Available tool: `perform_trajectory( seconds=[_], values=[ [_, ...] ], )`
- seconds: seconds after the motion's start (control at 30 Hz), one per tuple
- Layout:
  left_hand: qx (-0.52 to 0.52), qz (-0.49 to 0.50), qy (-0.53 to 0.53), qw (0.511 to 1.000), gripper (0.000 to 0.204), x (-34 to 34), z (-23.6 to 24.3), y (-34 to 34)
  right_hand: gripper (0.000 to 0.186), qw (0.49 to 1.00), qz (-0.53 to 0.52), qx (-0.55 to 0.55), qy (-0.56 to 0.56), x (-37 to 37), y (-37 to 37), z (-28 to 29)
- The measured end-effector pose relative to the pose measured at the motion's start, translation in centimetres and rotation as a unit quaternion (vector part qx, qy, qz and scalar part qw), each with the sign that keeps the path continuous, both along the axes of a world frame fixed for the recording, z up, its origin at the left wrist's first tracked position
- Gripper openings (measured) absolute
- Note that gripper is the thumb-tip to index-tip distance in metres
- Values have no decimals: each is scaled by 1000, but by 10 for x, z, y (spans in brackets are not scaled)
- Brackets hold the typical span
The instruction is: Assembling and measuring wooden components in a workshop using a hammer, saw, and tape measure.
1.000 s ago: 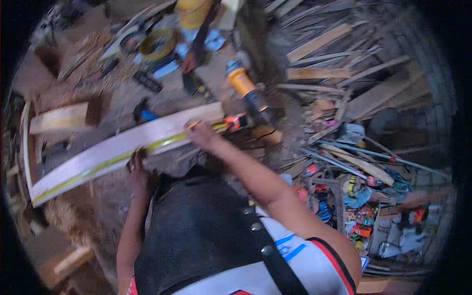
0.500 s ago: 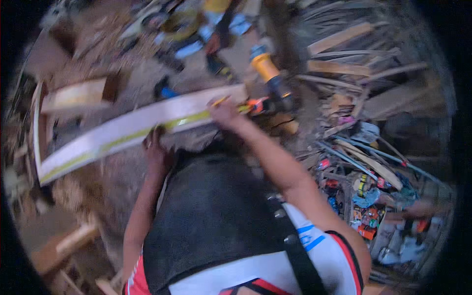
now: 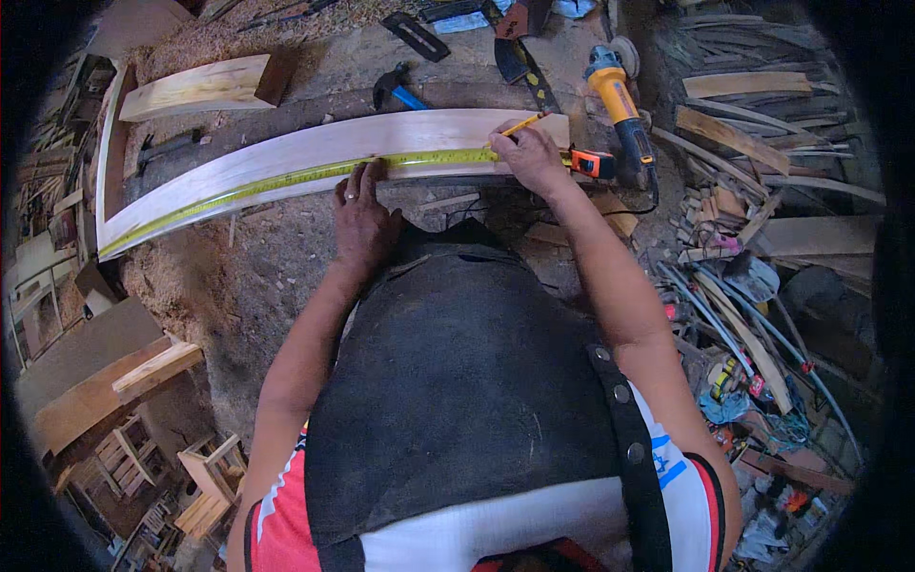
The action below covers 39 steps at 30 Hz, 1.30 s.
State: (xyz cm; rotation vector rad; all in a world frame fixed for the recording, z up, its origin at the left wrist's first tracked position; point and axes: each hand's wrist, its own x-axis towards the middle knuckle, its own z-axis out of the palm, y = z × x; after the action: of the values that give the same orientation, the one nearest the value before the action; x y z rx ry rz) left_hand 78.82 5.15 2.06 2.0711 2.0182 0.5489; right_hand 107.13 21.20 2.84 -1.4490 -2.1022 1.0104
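A long pale curved board (image 3: 315, 143) lies across the work surface, broad at the right and tapering to the left. Along its near edge runs a yellow tape measure blade (image 3: 276, 174), drawn out from an orange and black tape case (image 3: 593, 163) at the board's right end. My left hand (image 3: 367, 219), a ring on one finger, rests its outstretched fingertips on the blade and the board's near edge. Near the right end, my right hand (image 3: 536, 160) is closed round a yellow pencil (image 3: 523, 124), its wrist over the tape.
A yellow and black angle grinder (image 3: 620, 110) with a cord lies at the right. Beyond the board are a blue-handled hammer (image 3: 400, 89) and a curved wood block (image 3: 200, 86). An upright wooden piece (image 3: 112, 143) meets the board's left tip. Wood strips (image 3: 753, 133) pile up at right.
The whole view has shifted, so the board, tools and both hands appear higher and further right, and sharper. My hands stay at about the same places along the board, pencil still held.
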Motion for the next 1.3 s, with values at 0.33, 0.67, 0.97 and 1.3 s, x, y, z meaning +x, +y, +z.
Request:
perform_trajectory(
  seconds=[0.33, 0.67, 0.97, 1.3],
  values=[
    [10, -11, 22, 1000, 81, -2, -2, -2, 34, 999, -20, -36, 18, -2, -6, 9],
    [19, -35, 69, 997, 84, -2, -1, 0, 36, 996, 13, -84, 3, 3, 13, 8],
    [19, -23, -74, 997, 22, 17, 5, 46, 38, 996, 14, -86, 18, 6, 15, -4],
    [-71, 2, -137, 988, 39, 39, -11, 106, 28, 994, 8, -100, 47, 6, 15, 1]
  ],
)
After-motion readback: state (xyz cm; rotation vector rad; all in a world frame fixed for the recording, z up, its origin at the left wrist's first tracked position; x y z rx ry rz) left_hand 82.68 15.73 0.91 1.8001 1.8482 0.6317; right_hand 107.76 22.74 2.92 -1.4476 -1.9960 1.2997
